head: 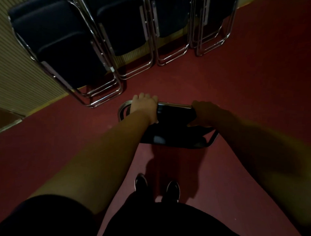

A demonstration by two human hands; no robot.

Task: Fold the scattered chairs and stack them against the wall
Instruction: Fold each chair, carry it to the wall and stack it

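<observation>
You are gripping a black folding chair (173, 134) by the top of its backrest. Your left hand (144, 107) is wrapping the left corner of the chrome rail, and your right hand (206, 113) is clasping the right end. The chair is standing on the red floor (249, 89) between you and the folded chairs (65, 44) leaning on the striped wall (10, 68) — near them, not touching. Its seat seems to be jutting toward your shoes (140, 182), though in this dimness I cannot tell whether it is fully collapsed. You are probably mid-fold or carrying it over — next you are needing to flatten it and lean it onto the nearest stack.
</observation>
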